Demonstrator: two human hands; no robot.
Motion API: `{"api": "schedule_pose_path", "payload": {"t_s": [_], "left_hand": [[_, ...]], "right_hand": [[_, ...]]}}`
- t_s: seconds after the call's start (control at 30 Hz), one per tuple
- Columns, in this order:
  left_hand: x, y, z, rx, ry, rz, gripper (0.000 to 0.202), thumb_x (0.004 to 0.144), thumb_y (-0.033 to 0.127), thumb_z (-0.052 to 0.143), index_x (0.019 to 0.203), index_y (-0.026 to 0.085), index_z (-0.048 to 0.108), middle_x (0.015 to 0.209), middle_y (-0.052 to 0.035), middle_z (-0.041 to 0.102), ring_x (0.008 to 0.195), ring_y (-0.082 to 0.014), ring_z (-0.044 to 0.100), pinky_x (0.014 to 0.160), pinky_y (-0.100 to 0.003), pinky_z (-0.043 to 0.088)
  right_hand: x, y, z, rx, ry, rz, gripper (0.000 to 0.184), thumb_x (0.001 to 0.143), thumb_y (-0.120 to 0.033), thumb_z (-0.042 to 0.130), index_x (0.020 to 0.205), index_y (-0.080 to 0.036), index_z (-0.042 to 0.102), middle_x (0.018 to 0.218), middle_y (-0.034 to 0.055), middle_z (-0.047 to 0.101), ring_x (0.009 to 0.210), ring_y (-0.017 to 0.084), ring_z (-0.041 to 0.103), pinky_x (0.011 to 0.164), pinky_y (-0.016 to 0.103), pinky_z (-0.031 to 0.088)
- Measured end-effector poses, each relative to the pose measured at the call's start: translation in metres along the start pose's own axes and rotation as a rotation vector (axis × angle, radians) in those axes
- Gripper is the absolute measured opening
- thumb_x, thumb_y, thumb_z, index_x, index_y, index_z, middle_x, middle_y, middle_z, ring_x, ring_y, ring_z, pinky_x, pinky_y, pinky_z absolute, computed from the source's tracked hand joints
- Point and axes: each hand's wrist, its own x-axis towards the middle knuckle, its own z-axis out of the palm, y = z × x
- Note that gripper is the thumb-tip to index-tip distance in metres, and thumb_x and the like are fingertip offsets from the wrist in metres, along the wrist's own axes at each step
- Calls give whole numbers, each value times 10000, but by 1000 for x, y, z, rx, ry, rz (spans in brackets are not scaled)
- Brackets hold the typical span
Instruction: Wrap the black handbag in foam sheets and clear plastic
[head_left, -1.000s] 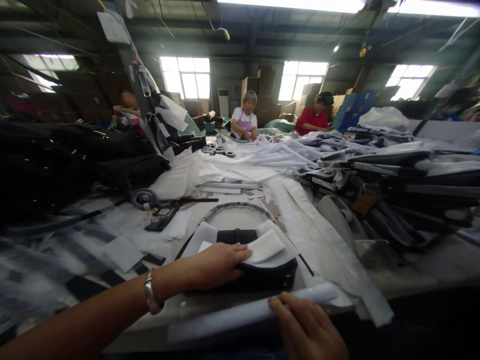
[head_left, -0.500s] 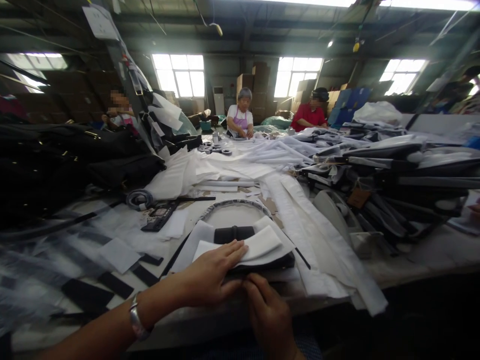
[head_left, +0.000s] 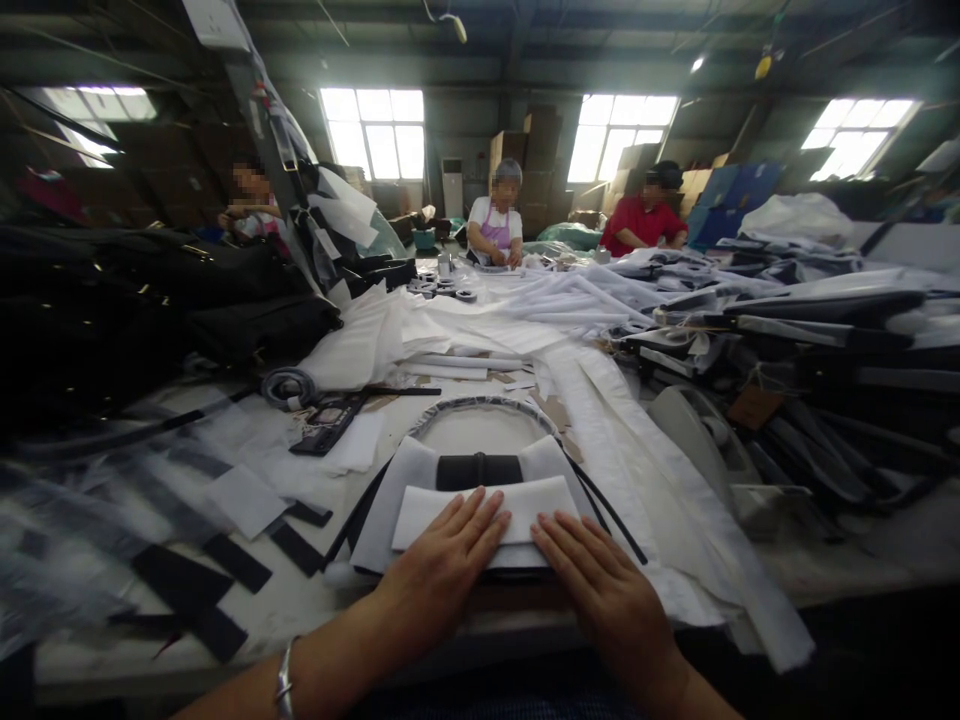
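Here, at the near edge of the cluttered tabletop (head_left: 300,615), the person's left hand (head_left: 442,560) and right hand (head_left: 600,590) are lying flat, palms down. They are close together but not touching, with fingers spread and nothing clamped. Both are pressing on a small white rectangular padding sheet (head_left: 480,508), which is resting across the front of a flat black handbag with a curved grey-edged handle (head_left: 480,470).

A larger white sheet (head_left: 382,505) is lying under the bag and sticking out on both sides. Judging from this, the covering of the bag is about midway. The front pad is laid and being smoothed, while the black middle band and the handle are showing uncovered, and the side flaps are lying open, unfolded.

A silver bracelet (head_left: 283,685) is sitting on the left wrist. Black flat strips (head_left: 225,560) are lying toward the left edge, and a heap of dark bags (head_left: 825,350) is piling up along the right edge. At the far end, a person in a pink apron (head_left: 499,215) and a person in a red shirt (head_left: 645,222) are working.
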Motion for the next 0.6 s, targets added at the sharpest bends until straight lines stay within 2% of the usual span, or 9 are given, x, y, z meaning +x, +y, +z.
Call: {"api": "schedule_pose_path", "payload": {"t_s": [0.07,0.13,0.23,0.3,0.4,0.47,0.53,0.6], "left_hand": [[3,4,-4,25,-35,-3,725,825,8,434,1527,91,275,1618,-160,238,1486,-323,222,1180,-501,327],[10,10,-10,48,-72,-11,678,839,56,443,1505,55,316,1598,-192,278,1468,-364,263,1155,-549,345],[24,17,-20,69,-119,4,602,906,260,503,1430,-24,414,1512,-288,393,1404,-451,357,1112,-624,358],[32,18,-22,70,-114,42,590,931,349,517,1378,-34,476,1465,-302,453,1385,-445,396,1123,-598,358],[34,17,-13,97,-30,64,502,982,258,473,1450,81,430,1484,-225,475,1399,-346,418,1142,-517,373],[31,16,-3,145,29,45,560,982,186,485,1520,168,332,1500,-197,465,1387,-322,442,1119,-513,406],[27,15,5,179,67,35,628,969,167,523,1545,197,276,1496,-199,465,1367,-328,466,1089,-520,441],[24,16,9,182,88,40,618,969,182,532,1539,189,292,1487,-201,475,1360,-331,473,1074,-522,458]], "right_hand": [[-7,-3,8,7,29,48,429,1018,-72,357,1397,-143,546,1417,26,591,1350,187,501,1253,356,161],[-10,-7,11,13,38,74,438,1021,-67,333,1393,-148,551,1409,18,597,1336,184,517,1255,357,150],[-10,-8,10,18,41,78,443,1029,-76,308,1389,-151,555,1410,13,596,1320,183,534,1256,351,142],[-10,-8,10,17,49,85,442,1029,-74,310,1382,-154,562,1404,9,600,1307,183,548,1256,348,145],[-10,-8,12,23,80,108,426,1023,-69,333,1358,-154,583,1382,8,620,1299,184,556,1254,350,163],[-9,-9,14,35,100,115,410,1016,-67,358,1345,-142,590,1379,19,623,1315,190,540,1251,356,182],[-9,-10,12,60,92,112,409,1002,-57,384,1353,-132,580,1396,30,609,1342,201,512,1253,378,175],[-12,-11,5,106,93,125,424,976,-55,443,1369,-151,567,1404,32,603,1352,222,501,1256,431,162]]}}
